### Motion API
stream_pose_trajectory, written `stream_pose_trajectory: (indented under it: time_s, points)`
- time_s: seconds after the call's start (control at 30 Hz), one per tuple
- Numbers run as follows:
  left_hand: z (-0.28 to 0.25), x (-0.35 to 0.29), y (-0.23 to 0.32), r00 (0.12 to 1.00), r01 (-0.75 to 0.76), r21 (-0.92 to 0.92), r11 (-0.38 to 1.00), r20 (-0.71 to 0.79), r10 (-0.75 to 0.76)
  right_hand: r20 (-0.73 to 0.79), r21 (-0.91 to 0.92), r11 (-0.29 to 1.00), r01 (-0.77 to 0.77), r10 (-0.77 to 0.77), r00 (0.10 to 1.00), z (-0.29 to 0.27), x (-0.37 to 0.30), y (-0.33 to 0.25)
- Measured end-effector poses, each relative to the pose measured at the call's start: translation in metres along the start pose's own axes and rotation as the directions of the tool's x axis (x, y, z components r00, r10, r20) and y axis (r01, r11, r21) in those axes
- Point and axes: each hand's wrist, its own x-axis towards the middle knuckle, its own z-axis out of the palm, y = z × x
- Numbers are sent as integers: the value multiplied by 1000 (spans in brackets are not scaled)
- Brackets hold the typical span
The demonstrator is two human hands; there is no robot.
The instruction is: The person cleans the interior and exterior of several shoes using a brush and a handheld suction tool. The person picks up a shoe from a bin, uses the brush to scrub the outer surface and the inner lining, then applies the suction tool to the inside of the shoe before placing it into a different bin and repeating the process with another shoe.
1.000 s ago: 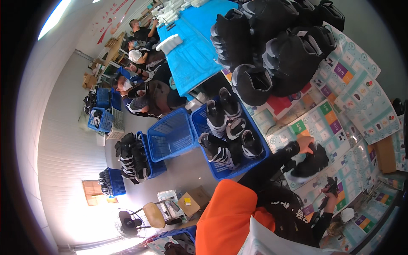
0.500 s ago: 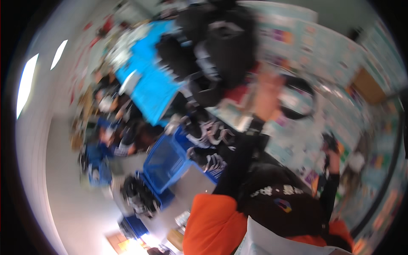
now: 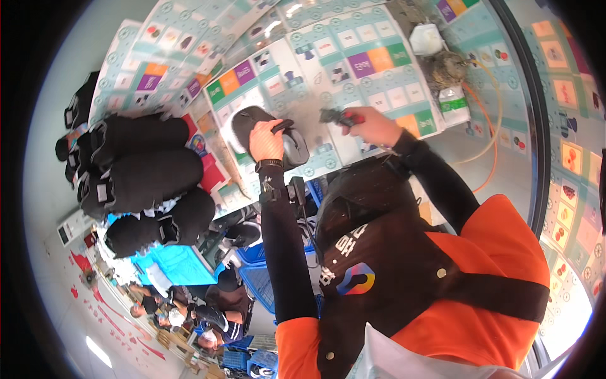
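Note:
On the table [image 3: 303, 101], covered in patterned sheets, a dark grey cap [image 3: 246, 121] lies with its lighter grey part toward the right. My left hand [image 3: 266, 142] grips it, fingers closed at a black strap-like edge. To the right, my right hand [image 3: 377, 126] is wrapped round a small dark hand tool [image 3: 334, 117] with a red part. The tool points left toward the cap, without touching it. Its exact kind is hard to make out.
Several stacks of black caps [image 3: 151, 174] stand at the left. Beyond the table's right end hang yellow and orange hoses [image 3: 494, 148], by a white-and-green packet [image 3: 453, 106]. Blue baskets [image 3: 257, 287] stand below the table edge. Other people [image 3: 211, 338] sit at lower left.
My view has swung round and sharpened from a blur. My left hand, then open beside a dark round item, now grips the cap. My right hand has come closer to it with the tool.

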Motion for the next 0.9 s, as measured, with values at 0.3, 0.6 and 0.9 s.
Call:
stream_pose_trajectory:
  time_s: [0.3, 0.6, 0.9]
  points:
    - [34, 39, 40, 975, 44, 113, 993, 210, -67, -78, -296, 949, 103, -132, 988, 37, 10, 35]
    - [33, 41, 33, 971, -10, 157, 987, 238, -28, -83, -360, 927, 103, -142, 986, 58, 14, 32]
    - [31, 39, 34, 972, -35, 132, 991, 233, 3, -65, -441, 896, 55, -94, 993, 51, 6, 30]
